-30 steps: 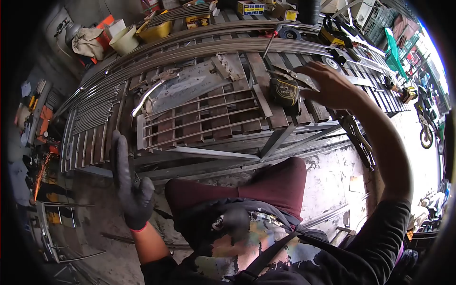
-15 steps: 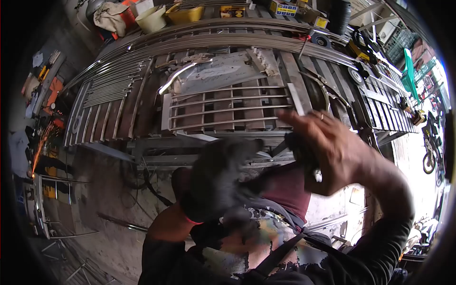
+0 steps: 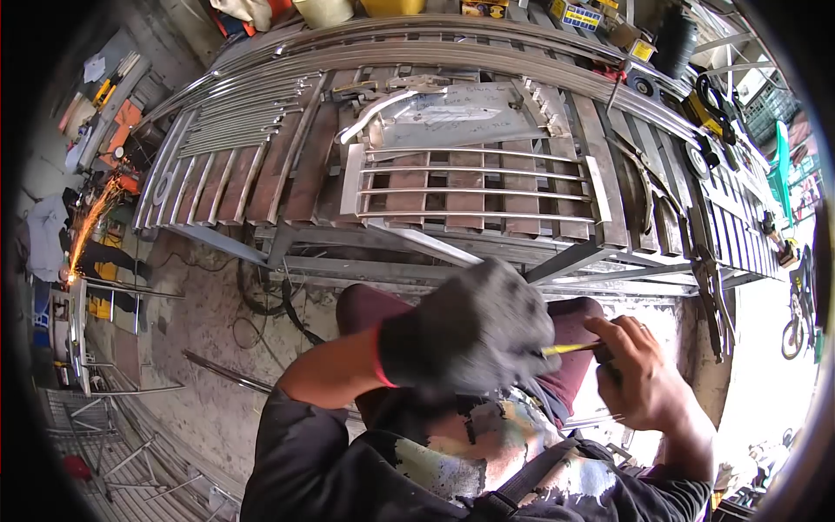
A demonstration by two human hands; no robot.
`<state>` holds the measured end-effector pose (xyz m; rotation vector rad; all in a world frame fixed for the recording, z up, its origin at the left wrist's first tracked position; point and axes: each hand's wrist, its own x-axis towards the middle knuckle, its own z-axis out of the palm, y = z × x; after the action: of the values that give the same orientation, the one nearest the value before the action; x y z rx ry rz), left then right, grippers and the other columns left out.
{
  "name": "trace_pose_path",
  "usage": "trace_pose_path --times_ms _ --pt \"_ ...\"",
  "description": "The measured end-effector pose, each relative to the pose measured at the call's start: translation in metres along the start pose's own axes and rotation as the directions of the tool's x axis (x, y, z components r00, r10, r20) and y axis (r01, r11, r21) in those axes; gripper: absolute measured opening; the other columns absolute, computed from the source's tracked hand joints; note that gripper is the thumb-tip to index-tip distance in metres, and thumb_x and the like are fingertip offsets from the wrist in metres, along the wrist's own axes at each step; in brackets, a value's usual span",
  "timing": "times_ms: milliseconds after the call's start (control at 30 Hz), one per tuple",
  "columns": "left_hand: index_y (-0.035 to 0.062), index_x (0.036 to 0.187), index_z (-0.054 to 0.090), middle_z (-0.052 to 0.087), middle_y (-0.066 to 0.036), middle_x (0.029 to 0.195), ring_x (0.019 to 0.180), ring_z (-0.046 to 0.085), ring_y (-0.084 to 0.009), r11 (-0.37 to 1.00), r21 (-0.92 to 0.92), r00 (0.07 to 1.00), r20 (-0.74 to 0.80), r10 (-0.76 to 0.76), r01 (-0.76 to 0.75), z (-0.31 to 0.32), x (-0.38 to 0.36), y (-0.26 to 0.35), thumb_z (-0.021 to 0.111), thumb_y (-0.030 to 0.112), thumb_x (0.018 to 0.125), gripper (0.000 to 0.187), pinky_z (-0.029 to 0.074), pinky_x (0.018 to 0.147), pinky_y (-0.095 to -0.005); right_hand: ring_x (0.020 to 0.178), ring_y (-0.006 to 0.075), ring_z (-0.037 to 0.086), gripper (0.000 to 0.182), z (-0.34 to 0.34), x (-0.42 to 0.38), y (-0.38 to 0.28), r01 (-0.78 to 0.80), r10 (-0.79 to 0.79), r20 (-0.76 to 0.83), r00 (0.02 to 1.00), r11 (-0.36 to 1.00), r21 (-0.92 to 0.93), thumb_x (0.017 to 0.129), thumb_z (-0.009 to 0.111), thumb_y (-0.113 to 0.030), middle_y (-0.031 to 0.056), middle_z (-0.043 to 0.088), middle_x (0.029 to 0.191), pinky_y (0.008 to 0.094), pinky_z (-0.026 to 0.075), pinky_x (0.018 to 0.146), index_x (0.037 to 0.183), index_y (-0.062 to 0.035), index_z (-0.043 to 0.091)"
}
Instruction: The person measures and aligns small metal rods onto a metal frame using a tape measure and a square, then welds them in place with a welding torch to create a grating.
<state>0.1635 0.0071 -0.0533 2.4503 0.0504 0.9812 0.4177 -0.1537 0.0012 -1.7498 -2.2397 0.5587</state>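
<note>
My left hand, in a dark grey work glove, is closed and somewhat blurred by motion above my lap. From its edge a narrow yellow strip, the blade of a tape measure, runs across to my right hand. That hand is bare, with its fingers curled round the dark body of the tape measure, which they mostly hide. Beyond both hands, a small metal frame of parallel rods between two flat end bars lies on the slatted workbench. A grey metal plate lies behind it.
Thin metal rods lie at the bench's left, and long bars run along its back. Large metal tongs rest at the right. At far left, a person works amid flying sparks.
My hands have moved lower, toward my lap, and the yellow tape blade now shows between them. The view has shifted, so the bench appears farther right and higher.
</note>
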Motion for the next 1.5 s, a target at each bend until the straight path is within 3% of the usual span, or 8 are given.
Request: trace_pose_path --times_ms 133,233,400,467,667,1233,1333,1500 --pt "0.0076 0.098 0.070 0.072 -0.008 0.097 0.082 0.069 -0.0201 0.877 -0.415 0.892 -0.262 -0.369 0.241 -0.061 -0.003 -0.029 0.076 0.009 0.100 0.006 0.054 0.076 -0.0344 0.080 0.0331 0.068 0.016 -0.010 -0.044 0.036 -0.473 0.493 -0.066 0.868 0.859 0.193 0.094 0.066 0.000 0.0202 0.068 0.090 0.0426 0.053 0.074 0.108 0.0041 0.073" --pt "0.0044 0.123 0.068 0.072 -0.009 0.106 0.085 0.070 -0.0190 0.753 -0.636 0.905 -0.202 -0.374 0.170 -0.081 -0.014 -0.091 0.070 0.012 0.103 0.021 0.056 0.081 -0.0327 0.069 0.0261 0.065 0.011 -0.026 -0.075 0.058 -0.623 0.638 -0.186 0.747 0.770 0.141 0.096 0.067 -0.002 0.0158 0.068 0.082 0.0400 0.050 0.066 0.098 0.0061 0.075" --pt "0.0019 0.147 0.058 0.071 -0.014 0.120 0.102 0.070 -0.0295 0.895 -0.043 0.867 -0.229 -0.442 0.444 -0.039 0.008 -0.096 0.071 0.034 0.101 0.058 0.054 0.095 -0.0441 0.067 0.0082 0.048 0.016 -0.067 -0.108 0.067 -0.777 0.834 -0.253 0.490 0.550 0.307 0.099 0.060 -0.006 0.0001 0.054 0.070 0.0314 0.038 0.061 0.091 0.0032 0.071" --pt "-0.0004 0.149 0.058 0.068 -0.019 0.127 0.121 0.064 -0.0369 0.662 0.709 0.967 -0.232 -0.105 0.242 -0.007 0.019 -0.115 0.071 0.054 0.096 0.078 0.046 0.109 -0.0539 0.068 0.0078 0.046 0.017 -0.070 -0.116 0.069 -0.752 0.762 -0.357 0.540 0.627 0.203 0.101 0.060 -0.007 0.0002 0.054 0.073 0.0310 0.037 0.062 0.093 0.0047 0.070" --pt "0.0016 0.145 0.060 0.064 -0.018 0.128 0.115 0.061 -0.0382 0.623 0.655 0.903 -0.281 -0.325 0.428 0.011 0.041 -0.105 0.075 0.064 0.088 0.086 0.044 0.104 -0.0538 0.074 0.0096 0.048 0.015 -0.058 -0.089 0.043 -0.697 0.735 -0.411 0.539 0.663 0.272 0.102 0.063 -0.004 0.0038 0.057 0.081 0.0315 0.040 0.066 0.100 0.0079 0.072" --pt "-0.0113 0.131 0.068 0.062 -0.026 0.124 0.108 0.059 -0.0405 0.619 0.676 0.900 -0.417 -0.126 0.399 0.030 0.025 -0.123 0.064 0.076 0.090 0.096 0.045 0.103 -0.0582 0.072 0.0338 0.061 0.010 -0.037 0.018 0.027 -0.426 0.220 -0.631 0.744 0.884 -0.194 0.101 0.069 -0.005 0.0178 0.066 0.086 0.0454 0.048 0.069 0.100 0.0043 0.073" --pt "-0.0092 0.124 0.071 0.062 -0.027 0.122 0.107 0.060 -0.0403 0.634 0.617 0.885 -0.311 -0.347 0.466 0.024 0.030 -0.106 0.061 0.077 0.091 0.093 0.046 0.100 -0.0560 0.069 0.0341 0.060 0.012 -0.041 0.027 0.027 -0.424 0.209 -0.598 0.774 0.872 -0.244 0.101 0.070 -0.005 0.0187 0.063 0.082 0.0467 0.047 0.067 0.094 0.0044 0.071" --pt "-0.0055 0.140 0.059 0.063 -0.026 0.125 0.116 0.059 -0.0393 0.296 0.898 0.865 -0.159 -0.475 0.327 0.033 0.021 -0.072 0.050 0.068 0.101 0.084 0.045 0.105 -0.0564 0.066 0.0345 0.058 0.016 -0.039 0.036 0.029 -0.445 0.252 -0.558 0.791 0.862 -0.241 0.100 0.071 -0.005 0.0194 0.061 0.077 0.0475 0.045 0.066 0.088 0.0045 0.069"
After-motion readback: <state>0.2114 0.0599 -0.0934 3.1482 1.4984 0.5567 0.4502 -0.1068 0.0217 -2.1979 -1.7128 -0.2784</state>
